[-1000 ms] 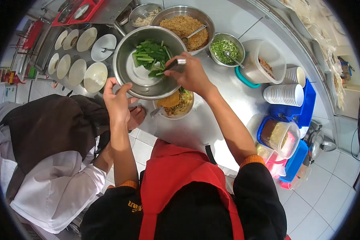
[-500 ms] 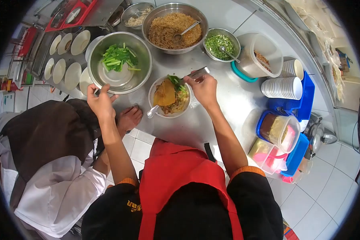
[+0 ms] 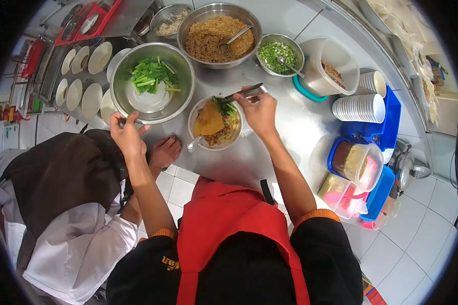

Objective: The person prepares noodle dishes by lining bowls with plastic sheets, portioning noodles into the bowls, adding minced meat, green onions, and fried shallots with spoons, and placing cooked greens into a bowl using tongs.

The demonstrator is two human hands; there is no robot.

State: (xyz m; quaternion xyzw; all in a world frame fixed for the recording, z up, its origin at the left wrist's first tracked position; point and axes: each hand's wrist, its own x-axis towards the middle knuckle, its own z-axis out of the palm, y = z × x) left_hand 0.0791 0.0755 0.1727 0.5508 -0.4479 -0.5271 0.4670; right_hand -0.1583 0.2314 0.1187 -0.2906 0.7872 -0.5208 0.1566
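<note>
My left hand (image 3: pixel 129 136) pinches the near rim of a steel mixing bowl (image 3: pixel 118 94), which holds cut leafy greens (image 3: pixel 152 76). In my right hand (image 3: pixel 259 112) is a pair of metal tongs (image 3: pixel 250 93), held over the right far edge of a serving bowl (image 3: pixel 222 148). That bowl contains a flat golden-brown crisp piece (image 3: pixel 208 123), dark greens (image 3: pixel 226 107) and what look like noodles with a crumbly topping. A spoon (image 3: pixel 193 144) leans out of its left side. The tong tips sit close to the dark greens; whether they touch is unclear.
Behind stand a large bowl of brown minced topping (image 3: pixel 220 38) and a bowl of chopped green onion (image 3: pixel 277 55). Stacked paper cups (image 3: pixel 359 108) and plastic tubs (image 3: pixel 356 165) line the right. Pale bowls (image 3: pixel 91 100) and a co-worker's hand (image 3: pixel 165 151) are at left.
The tongs have turned, and more of their length now shows across the serving bowl's far edge. My left hand stays on the steel bowl's rim.
</note>
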